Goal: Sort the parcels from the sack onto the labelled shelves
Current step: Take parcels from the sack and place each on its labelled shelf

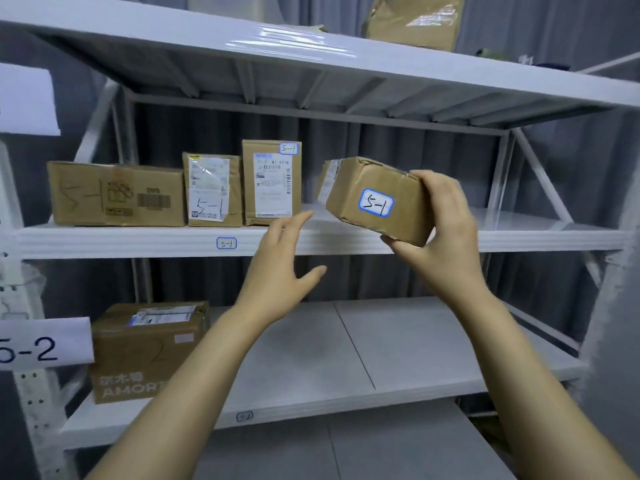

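Across the whole view stands a white metal rack (346,57) with three boards visible. On the middle shelf (502,237), whose front edge carries a small tag "5-1" (226,243), three cartons already stand in a row at the left: a wide carton (114,194), then a taped carton (213,190), then a tall carton (272,183), each marked 5-1. To the right of them the board is bare. On the lower shelf (398,348) one brown box (145,351) sits at the left, near a paper sign "5-2" (41,342). On the top board a crumpled parcel (414,20) lies far right.

In front of the middle shelf, just right of the tall carton, the right hand (441,233) grips a small parcel (375,200), thumb under its near lower corner and fingers over the top right end. It is tilted and looks to be in the air above the board, though I cannot tell if its far edge touches. Its sticker (376,202) reads 5-1, so it matches this shelf.

The left hand (282,271) is spread and holds nothing, near the shelf edge below the parcel.

To finish this step well, I think the parcel should be levelled, then set down flat on the bare part beside the tall carton, with the sticker facing the near side so it is readable. The free hand could steady the left end while the grip lets go.
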